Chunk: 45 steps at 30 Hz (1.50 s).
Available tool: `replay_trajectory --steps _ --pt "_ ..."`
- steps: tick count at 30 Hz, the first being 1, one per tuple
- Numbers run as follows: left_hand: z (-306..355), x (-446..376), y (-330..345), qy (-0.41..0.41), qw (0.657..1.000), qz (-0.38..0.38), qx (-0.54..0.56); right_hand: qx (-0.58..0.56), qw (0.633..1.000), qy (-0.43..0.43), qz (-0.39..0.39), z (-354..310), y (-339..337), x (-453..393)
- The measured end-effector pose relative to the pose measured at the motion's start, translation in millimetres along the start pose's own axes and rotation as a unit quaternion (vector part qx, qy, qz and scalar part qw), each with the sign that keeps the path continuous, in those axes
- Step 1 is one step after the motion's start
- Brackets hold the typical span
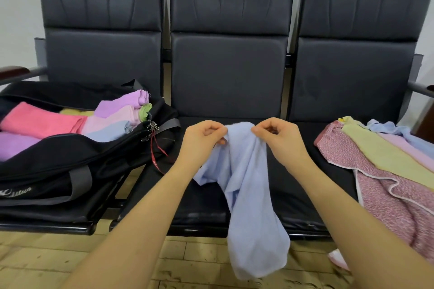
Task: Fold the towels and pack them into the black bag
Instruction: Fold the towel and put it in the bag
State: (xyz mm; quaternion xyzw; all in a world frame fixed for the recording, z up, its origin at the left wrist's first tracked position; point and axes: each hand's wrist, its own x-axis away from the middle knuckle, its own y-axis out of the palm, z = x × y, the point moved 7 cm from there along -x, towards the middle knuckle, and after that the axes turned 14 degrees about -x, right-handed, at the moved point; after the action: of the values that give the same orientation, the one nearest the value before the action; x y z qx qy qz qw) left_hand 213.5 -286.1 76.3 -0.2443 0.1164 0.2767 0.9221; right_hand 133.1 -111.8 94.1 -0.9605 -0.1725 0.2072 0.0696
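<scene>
1. A person stands facing a row of three black padded seats (227, 73) set against a pale wall, arms stretched out over the middle seat.
2. The left hand (202, 138) and the right hand (277, 136) are close together, each pinching the top edge of a light blue towel (249, 195) between thumb and curled fingers.
3. The blue towel hangs bunched and twisted from those two pinches. It trails over the near edge of the middle seat, and its lowest part dangles above the wooden floor (47, 260).
4. On the left seat sits the black bag (58, 166), unzipped, with folded towels (77, 122) in pink, purple, pale blue and green already packed inside. A red strap hangs from its zip.
5. On the right seat lies a loose pile of unfolded towels (387, 166): a speckled pink one underneath, with yellow, pale pink and blue ones lying across it.
6. Risk: both pinches sit near the middle of the edge rather than at the corners, so, judging by how it hangs, the cloth may stay twisted and fold unevenly.
7. Risk: the hanging end could brush the floor and get dirty if the hands drop lower.
8. Risk: the grip looks light, so a shake to open the towel could pull it free of one hand.
9. Risk: the bag looks fairly full near its right end, so a bulky fold may not fit or may push packed towels out.
10. Risk: the speckled pink towel spills over the near edge of the right seat and could slide off.
</scene>
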Motion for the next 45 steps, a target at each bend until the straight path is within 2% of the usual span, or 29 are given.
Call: replay_trajectory --steps 4,7,17,21,26,35,37,41,43,45 --pt "10.6 1.1 -13.0 -0.029 0.993 0.055 0.099 -0.022 1.000 -0.008 0.000 -15.9 -4.1 4.4" --pt "19.0 8.3 -17.5 -0.033 0.987 0.066 0.142 -0.036 0.999 -0.024 0.007 -29.0 -10.5 12.2" --pt "57.7 4.9 -52.1 -0.002 0.992 0.098 0.083 -0.190 0.978 -0.023 0.080 -70.6 -38.3 24.4" --pt "75.0 -12.0 -78.0 -0.021 0.987 0.119 0.108 -0.198 0.970 -0.051 0.133 -93.6 -58.1 18.1" --pt "101.0 -25.4 -110.3 0.000 0.984 0.161 0.074 -0.248 0.947 -0.070 0.193 -125.2 -81.6 13.8" --pt "125.1 -40.1 -158.5 -0.010 0.969 0.243 0.052 -0.294 0.919 -0.099 0.245 -164.6 -113.4 7.1" --pt "132.1 -41.6 -165.4 -0.010 0.969 0.236 0.074 -0.300 0.916 -0.098 0.247 -167.3 -119.5 8.1" --pt "141.9 -47.6 -165.7 -0.005 0.983 0.150 0.104 -0.305 0.915 -0.088 0.248 -162.0 -129.2 6.9" --pt "146.6 -46.5 -163.7 0.010 0.988 0.136 0.073 -0.306 0.916 -0.084 0.244 -157.6 -130.8 7.5" --pt "151.2 -42.9 -164.1 0.030 0.986 0.161 0.014 -0.301 0.921 -0.082 0.234 -154.0 -130.7 8.7"
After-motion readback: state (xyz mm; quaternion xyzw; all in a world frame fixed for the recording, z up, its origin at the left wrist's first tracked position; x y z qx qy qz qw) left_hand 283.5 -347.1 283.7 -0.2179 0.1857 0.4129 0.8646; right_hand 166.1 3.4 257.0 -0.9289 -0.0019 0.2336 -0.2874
